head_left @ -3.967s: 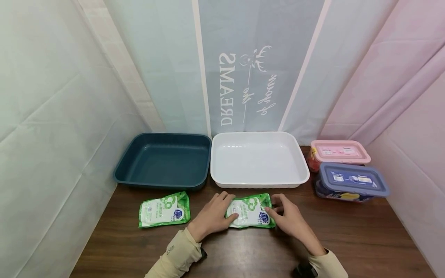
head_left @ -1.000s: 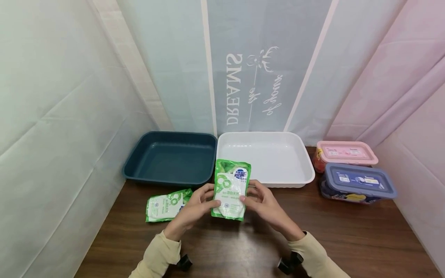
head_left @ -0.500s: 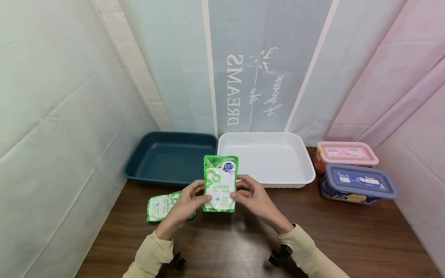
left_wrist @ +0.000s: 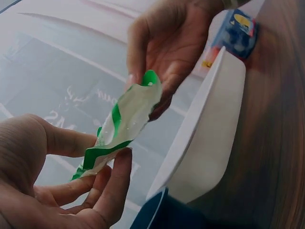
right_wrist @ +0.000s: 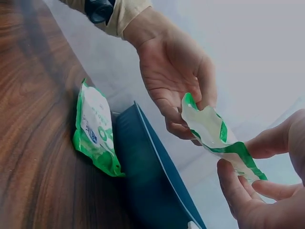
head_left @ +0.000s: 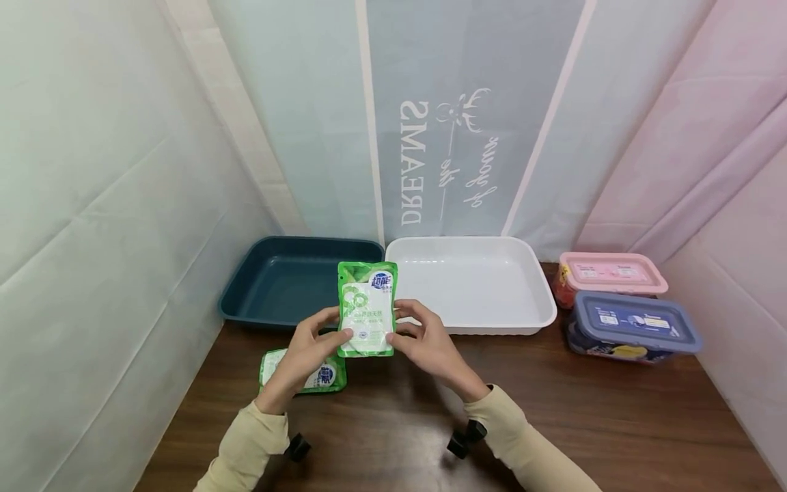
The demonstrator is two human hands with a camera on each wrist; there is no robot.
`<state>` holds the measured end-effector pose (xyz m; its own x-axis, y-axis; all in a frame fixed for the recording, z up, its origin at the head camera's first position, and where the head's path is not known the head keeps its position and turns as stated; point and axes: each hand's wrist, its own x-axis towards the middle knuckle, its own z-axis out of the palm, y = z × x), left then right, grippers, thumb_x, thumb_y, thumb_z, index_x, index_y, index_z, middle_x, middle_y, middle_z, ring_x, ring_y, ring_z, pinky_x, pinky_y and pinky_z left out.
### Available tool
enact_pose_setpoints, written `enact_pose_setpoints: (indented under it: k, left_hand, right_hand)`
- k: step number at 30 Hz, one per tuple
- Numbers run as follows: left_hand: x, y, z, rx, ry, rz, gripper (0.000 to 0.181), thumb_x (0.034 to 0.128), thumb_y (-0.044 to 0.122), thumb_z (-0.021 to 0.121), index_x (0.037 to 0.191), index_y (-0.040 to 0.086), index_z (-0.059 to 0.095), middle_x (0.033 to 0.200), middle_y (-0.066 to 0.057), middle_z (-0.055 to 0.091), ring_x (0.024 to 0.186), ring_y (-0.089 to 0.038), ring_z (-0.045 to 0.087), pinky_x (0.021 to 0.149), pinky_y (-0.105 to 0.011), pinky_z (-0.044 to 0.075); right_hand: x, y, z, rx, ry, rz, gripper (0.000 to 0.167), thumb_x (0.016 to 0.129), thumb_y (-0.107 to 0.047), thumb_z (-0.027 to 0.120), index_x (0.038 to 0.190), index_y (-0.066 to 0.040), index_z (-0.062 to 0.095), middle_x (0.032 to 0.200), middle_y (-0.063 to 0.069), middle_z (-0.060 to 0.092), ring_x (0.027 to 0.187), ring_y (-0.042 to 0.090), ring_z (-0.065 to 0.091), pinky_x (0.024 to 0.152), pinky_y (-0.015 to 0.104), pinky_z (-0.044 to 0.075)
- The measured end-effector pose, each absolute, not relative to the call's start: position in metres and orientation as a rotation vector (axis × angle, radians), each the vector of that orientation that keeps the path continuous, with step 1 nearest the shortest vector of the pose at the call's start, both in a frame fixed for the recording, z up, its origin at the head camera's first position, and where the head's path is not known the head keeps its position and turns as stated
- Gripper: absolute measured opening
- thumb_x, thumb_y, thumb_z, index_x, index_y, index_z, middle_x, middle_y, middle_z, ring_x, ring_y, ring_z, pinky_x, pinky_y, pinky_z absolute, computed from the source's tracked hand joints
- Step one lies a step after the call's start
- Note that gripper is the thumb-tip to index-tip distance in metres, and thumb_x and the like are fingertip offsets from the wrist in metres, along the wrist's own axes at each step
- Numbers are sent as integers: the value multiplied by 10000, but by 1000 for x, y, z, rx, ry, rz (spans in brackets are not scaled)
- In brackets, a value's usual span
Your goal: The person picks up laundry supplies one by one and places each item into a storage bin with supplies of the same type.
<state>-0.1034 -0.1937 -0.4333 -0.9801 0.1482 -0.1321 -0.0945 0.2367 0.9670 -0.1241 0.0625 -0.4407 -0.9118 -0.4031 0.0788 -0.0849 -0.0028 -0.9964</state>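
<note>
A green and white detergent pouch (head_left: 366, 311) is held up off the table, its printed front towards the head camera. My left hand (head_left: 312, 347) pinches its left edge, thumb in front and fingers behind. At the opposite edge my right hand (head_left: 427, 342) pinches it the same way. Both wrist views show the held pouch (left_wrist: 125, 121) from its bottom end, between the two thumbs and fingers. A second, matching pouch (head_left: 324, 376) lies flat on the table, partly hidden under my left hand and wrist; the right wrist view shows this lying pouch (right_wrist: 96, 129) more fully.
Behind the hands stand a dark teal tray (head_left: 258, 318) and, touching or nearly touching it, a white tray (head_left: 492, 326). Further right are a pink-lidded box (head_left: 611, 273) and a blue-lidded box (head_left: 636, 324). Fabric walls enclose the wooden table (head_left: 381, 437) at the back and sides.
Four seconds ago the pouch lay on the table between both hands. It has since been lifted, turned upright, and carried left, now in front of the teal tray's right end.
</note>
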Motion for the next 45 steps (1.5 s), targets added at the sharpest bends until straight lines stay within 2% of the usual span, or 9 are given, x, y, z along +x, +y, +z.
enact_pose_setpoints:
  k: [5, 10, 14, 20, 26, 30, 33, 40, 45]
  left_hand:
    - [-113, -201, -429, 33, 2355, 1846, 579, 1048, 207, 709, 1576, 90, 504, 1479, -231, 558, 1244, -352, 701, 826, -352, 572]
    - [-118, -209, -428, 28, 2373, 1865, 574, 1039, 182, 721, 1557, 70, 500, 1484, -241, 583, 1205, -328, 721, 761, -297, 565]
    - [-121, -213, -428, 11, 2393, 1855, 572, 1039, 184, 722, 1553, 64, 502, 1489, -246, 578, 1265, -389, 689, 807, -325, 587]
    - [-128, -219, -429, 12, 2461, 1815, 556, 1040, 179, 717, 1548, 72, 518, 1484, -248, 579, 1323, -454, 641, 872, -331, 604]
    - [-136, -227, -431, 0, 2493, 1750, 589, 1047, 245, 719, 1573, 94, 500, 1542, -240, 539, 1352, -451, 619, 942, -484, 603]
    - [-142, -233, -429, -11, 2525, 1714, 601, 1049, 272, 714, 1582, 104, 494, 1553, -234, 535, 1345, -437, 627, 955, -539, 592]
    - [-147, -237, -428, -2, 2537, 1706, 603, 1052, 270, 707, 1586, 95, 489, 1540, -236, 537, 1322, -431, 640, 945, -529, 594]
    - [-157, -243, -432, 23, 2618, 1622, 586, 1063, 247, 687, 1585, 69, 489, 1511, -245, 529, 1320, -450, 635, 871, -381, 583]
    - [-166, -248, -437, 14, 2683, 1555, 558, 1069, 221, 670, 1575, 57, 500, 1493, -251, 542, 1303, -459, 637, 921, -459, 607]
  right_hand:
    - [-130, 52, -437, -526, 2072, -2014, 596, 977, 27, 682, 1539, -26, 490, 1338, 242, 565, 1175, 364, 696, 831, 261, 606]
    - [-136, 42, -435, -525, 2119, -2001, 588, 974, 30, 684, 1532, -12, 505, 1319, 237, 584, 1135, 344, 712, 812, 262, 606]
    - [-139, 34, -434, -515, 2192, -1967, 579, 966, 32, 697, 1518, -21, 531, 1306, 200, 603, 1093, 312, 730, 764, 264, 595]
    - [-146, 25, -436, -552, 2236, -1962, 569, 967, 22, 699, 1512, -1, 537, 1301, 228, 614, 1066, 356, 757, 770, 305, 628]
    - [-155, 18, -437, -538, 2269, -1948, 498, 966, 10, 703, 1449, -8, 583, 1305, 226, 624, 1043, 338, 770, 758, 298, 620]
    - [-162, 10, -437, -584, 2305, -1920, 469, 978, -4, 697, 1433, -6, 585, 1301, 213, 628, 1041, 311, 769, 751, 288, 612]
    - [-167, 5, -438, -612, 2343, -1897, 466, 979, -10, 695, 1431, -2, 586, 1293, 209, 636, 1043, 312, 768, 756, 306, 623]
    - [-180, -5, -447, -641, 2458, -1773, 471, 989, -26, 679, 1449, -14, 577, 1318, 206, 654, 1069, 327, 754, 805, 358, 635]
    - [-190, -14, -452, -660, 2507, -1688, 471, 1002, -52, 660, 1462, -21, 564, 1332, 203, 649, 1078, 321, 743, 815, 356, 633]
